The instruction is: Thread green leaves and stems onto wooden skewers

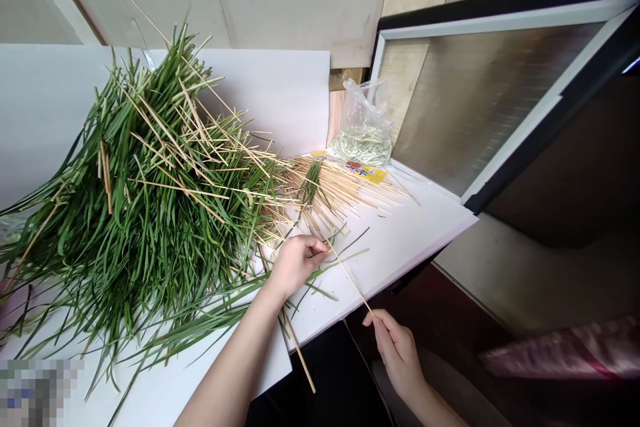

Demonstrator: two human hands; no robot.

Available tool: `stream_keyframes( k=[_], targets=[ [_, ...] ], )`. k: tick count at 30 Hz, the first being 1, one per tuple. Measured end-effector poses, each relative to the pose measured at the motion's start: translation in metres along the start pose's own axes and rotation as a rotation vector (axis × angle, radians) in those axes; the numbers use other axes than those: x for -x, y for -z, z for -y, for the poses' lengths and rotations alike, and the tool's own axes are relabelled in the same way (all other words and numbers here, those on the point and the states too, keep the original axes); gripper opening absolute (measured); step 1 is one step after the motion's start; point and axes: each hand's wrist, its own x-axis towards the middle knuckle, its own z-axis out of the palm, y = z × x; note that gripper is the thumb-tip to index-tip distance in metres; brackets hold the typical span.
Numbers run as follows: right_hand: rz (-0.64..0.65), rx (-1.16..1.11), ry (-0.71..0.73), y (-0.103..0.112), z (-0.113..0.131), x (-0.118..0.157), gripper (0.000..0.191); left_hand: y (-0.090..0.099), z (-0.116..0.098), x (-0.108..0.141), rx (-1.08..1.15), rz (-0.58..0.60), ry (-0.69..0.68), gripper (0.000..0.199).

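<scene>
in the head view, your left hand is over the table, thumb and fingers pinched together on the upper end of a thin stick. your right hand is lower and farther right, out past the table's front edge, its thumb and forefinger closed on the stick's other end. the stick slants down from your left hand to your right, crossing the table's edge, with its middle bare between your two grips. just beside your left hand, a few green blades lie flat on the white top, some running under your wrist. left of your forearm is the big heap of greens, long leaves hanging toward you, with many pale sticks strewn across its upper part. beyond your left hand lies a spread of sticks, fanned out to the right, with a small green bunch on top. a yellow wrapper lies at the far side of that spread, and behind it stands a clear bag holding pale green bits. nearer you, a loose stick pokes out over the table's edge, below your left wrist. a white board stands upright behind the heap.
</scene>
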Motion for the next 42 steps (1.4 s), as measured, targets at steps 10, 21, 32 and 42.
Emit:
stream_keyframes(
  k=[10, 21, 32, 42],
  targets=[
    [-0.034, -0.002, -0.042, 0.001, -0.005, 0.0, 0.04, 0.024, 0.0, 0.0, 0.46, -0.009, 0.126, 0.036],
    [-0.054, -0.007, -0.062, -0.001, -0.003, 0.0, 0.039, 0.026, 0.001, -0.001, 0.531, -0.015, 0.147, 0.035],
    [-0.052, 0.032, -0.09, 0.001, 0.003, 0.0, 0.043, 0.027, 0.007, -0.003, 0.311, -0.098, 0.069, 0.043],
    [-0.093, 0.011, -0.057, -0.001, 0.004, -0.001, 0.041, 0.03, 0.007, -0.003, 0.064, -0.388, -0.061, 0.027]
  ],
)
